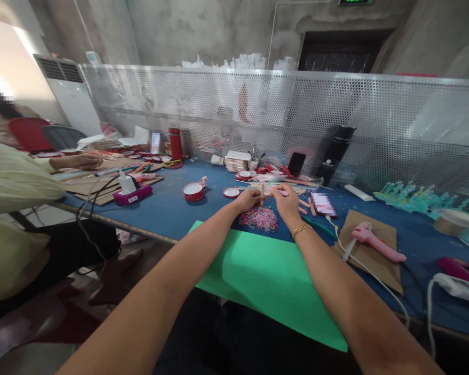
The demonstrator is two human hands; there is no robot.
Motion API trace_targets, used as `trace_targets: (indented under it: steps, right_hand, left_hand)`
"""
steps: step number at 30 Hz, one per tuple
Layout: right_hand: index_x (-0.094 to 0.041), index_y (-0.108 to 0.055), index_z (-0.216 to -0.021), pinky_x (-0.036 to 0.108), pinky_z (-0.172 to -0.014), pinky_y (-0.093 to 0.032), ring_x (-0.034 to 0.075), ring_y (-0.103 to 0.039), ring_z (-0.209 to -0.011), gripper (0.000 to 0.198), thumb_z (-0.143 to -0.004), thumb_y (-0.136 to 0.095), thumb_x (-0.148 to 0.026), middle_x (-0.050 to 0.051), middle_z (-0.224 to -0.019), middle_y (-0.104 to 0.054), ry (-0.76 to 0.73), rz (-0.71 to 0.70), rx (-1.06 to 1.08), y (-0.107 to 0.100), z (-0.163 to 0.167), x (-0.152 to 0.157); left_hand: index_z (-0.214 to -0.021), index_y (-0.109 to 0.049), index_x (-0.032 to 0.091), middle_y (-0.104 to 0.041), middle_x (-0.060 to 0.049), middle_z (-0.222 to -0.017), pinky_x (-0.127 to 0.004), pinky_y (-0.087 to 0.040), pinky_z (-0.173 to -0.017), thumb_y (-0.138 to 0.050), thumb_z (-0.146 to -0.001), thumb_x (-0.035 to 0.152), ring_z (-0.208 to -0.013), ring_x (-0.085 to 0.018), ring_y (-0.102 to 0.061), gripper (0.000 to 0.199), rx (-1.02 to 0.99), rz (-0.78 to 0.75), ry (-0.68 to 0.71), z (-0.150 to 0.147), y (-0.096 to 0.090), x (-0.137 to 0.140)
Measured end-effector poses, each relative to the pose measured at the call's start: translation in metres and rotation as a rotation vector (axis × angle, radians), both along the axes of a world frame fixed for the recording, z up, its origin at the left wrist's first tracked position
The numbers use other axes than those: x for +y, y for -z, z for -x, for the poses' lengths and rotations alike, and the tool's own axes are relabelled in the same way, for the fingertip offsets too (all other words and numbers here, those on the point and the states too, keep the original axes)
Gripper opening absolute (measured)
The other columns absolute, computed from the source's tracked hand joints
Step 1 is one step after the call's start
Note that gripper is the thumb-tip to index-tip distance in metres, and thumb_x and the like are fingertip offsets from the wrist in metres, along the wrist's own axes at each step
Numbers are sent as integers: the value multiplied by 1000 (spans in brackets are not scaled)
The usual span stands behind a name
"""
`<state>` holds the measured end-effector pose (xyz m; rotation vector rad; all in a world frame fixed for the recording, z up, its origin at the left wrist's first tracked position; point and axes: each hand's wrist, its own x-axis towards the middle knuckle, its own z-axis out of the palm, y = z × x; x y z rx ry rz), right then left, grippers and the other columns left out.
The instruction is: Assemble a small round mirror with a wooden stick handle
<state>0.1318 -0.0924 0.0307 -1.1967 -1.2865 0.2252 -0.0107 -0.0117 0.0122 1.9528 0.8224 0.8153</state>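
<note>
My left hand (250,201) is closed around a small upright pink stick (262,188), pinching it by the lower part. In my right hand (288,204), the fingers grip a slim pink pen-like tool (283,192) whose tip points toward the stick; its exact kind is too small to tell. Just below both hands lies a loose pile of thin multicoloured bands (259,219). A bright green sheet (266,271) hangs over the table's front edge beneath my forearms. Beyond my hands are thin pale sticks (269,188) and a red-rimmed white disc (231,193).
At right, a pink glue gun (375,240) rests on cardboard (386,221), its cord trailing. A phone (322,204) with a white cable lies nearby. Red-rimmed discs (193,192) are stacked left, near a purple power strip (133,195). A co-worker's sleeve (15,172) is far left.
</note>
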Motion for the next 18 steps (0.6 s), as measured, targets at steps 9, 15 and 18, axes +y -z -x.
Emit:
trace_targets:
  steps: [9,15,18]
  right_hand:
    - [-22,-59,-69,28,-67,-41,18,-56,-67,13,-72,-52,-32,-1,-68,-64,-27,-20,4,0,1,1]
    - [-22,-59,-67,28,-67,-40,17,-55,-66,12,-71,-53,-31,-2,-65,-63,38,-7,34,0,-1,1]
    - [-21,-58,-69,28,-67,-41,17,-56,-67,13,-72,-53,-32,-1,-66,-63,-5,-20,36,-1,0,0]
  left_hand:
    - [-79,-66,11,-60,0,-64,-22,-34,-55,-59,-72,47,-57,-10,-46,37,10,10,1,0,-1,-1]
    - [-77,-65,12,-59,0,-64,-23,-35,-56,-59,-72,46,-58,-10,-47,35,7,-36,9,1,1,2]
    - [-79,-65,12,-59,0,-64,-23,-34,-56,-57,-73,46,-57,-10,-46,36,-9,-20,25,0,1,1]
